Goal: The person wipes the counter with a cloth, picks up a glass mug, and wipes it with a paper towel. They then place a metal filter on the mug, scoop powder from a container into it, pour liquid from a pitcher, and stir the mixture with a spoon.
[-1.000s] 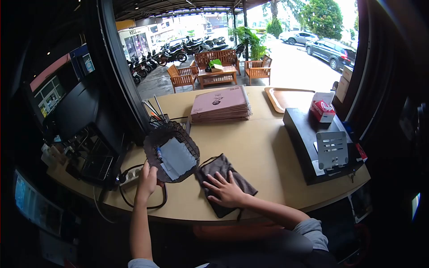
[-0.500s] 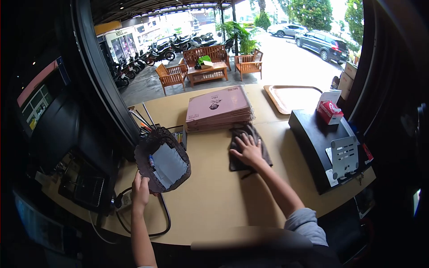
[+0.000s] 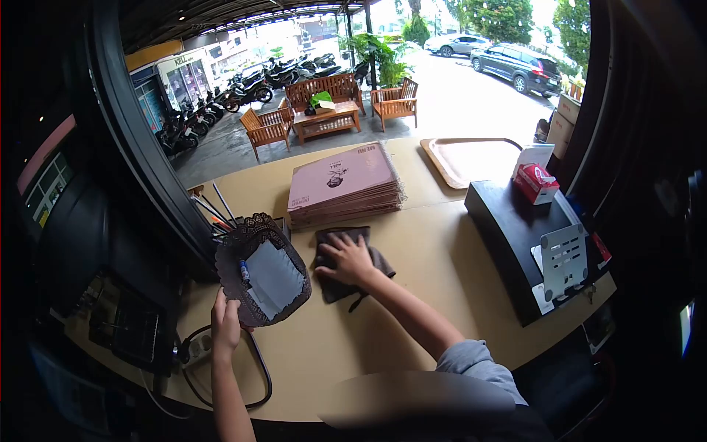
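My left hand (image 3: pixel 227 322) grips the near-left edge of a dark basket (image 3: pixel 230 276) with a lacy cut-out rim, held tilted above the counter. Inside the basket lie pale papers (image 3: pixel 275 280) and a small blue-and-white item (image 3: pixel 244 270) that I cannot identify. With fingers spread, my right hand (image 3: pixel 349 259) lies flat on a dark, bunched cloth (image 3: pixel 336 290) on the counter. The cloth sits just in front of a stack of pink menus (image 3: pixel 342 178).
On the right stand a black sloped box (image 3: pixel 497 247), a red tissue pack (image 3: pixel 536 184) and a metal stand (image 3: pixel 564 267). A wooden tray (image 3: pixel 436 163) lies at the back. Pens (image 3: pixel 223 208) stand behind the basket. A black cable (image 3: pixel 266 376) loops at front left.
My right hand has slid the cloth leftward and a little nearer across the counter. The left hand still holds the basket. The whole view has shifted slightly.
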A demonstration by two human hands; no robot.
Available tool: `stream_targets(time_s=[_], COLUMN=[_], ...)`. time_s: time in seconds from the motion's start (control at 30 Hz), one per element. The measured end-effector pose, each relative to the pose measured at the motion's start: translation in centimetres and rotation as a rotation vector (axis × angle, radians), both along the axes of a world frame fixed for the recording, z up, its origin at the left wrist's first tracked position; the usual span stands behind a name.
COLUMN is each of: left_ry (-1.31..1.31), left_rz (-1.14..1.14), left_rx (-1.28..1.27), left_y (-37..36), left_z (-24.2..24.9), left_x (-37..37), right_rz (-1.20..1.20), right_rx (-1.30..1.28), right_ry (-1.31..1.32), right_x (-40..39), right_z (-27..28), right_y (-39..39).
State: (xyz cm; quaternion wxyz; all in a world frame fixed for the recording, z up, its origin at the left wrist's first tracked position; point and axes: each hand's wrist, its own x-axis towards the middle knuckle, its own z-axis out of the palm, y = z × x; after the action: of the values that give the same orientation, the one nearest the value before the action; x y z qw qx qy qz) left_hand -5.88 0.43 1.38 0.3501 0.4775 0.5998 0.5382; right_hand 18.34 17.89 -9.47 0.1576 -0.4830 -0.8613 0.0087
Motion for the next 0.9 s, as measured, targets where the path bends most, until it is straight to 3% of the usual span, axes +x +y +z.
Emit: stream_targets(time_s=[0.2, 0.43, 0.5, 0.83, 0.9], left_ry=[0.08, 0.106, 0.065, -0.001, -0.007], left_rz=[-0.073, -0.107, -0.159, -0.392, -0.401], left_rx=[-0.065, -0.01, -0.032, -0.01, -0.002], left_y=[0.2, -0.2, -0.5, 0.4, 0.2], left_z=[-1.3, -0.9, -0.4, -0.8, -0.6], left_x=[-0.8, 0.1, 1.2, 6.5, 6.9], right_rz=[-0.323, -0.709, -0.792, -0.578, -0.408], right_rx=[0.048, 0.018, -0.033, 0.096, 0.057], right_ry=[0.07, 0.098, 0.074, 0.149, 0.45], right_x=[13.5, 19.7, 21.4, 25.7, 26.4], right_z=[-0.5, -0.3, -0.7, -2.1, -3.0], right_y=[4.7, 3.8, 0.5, -16.9, -16.0])
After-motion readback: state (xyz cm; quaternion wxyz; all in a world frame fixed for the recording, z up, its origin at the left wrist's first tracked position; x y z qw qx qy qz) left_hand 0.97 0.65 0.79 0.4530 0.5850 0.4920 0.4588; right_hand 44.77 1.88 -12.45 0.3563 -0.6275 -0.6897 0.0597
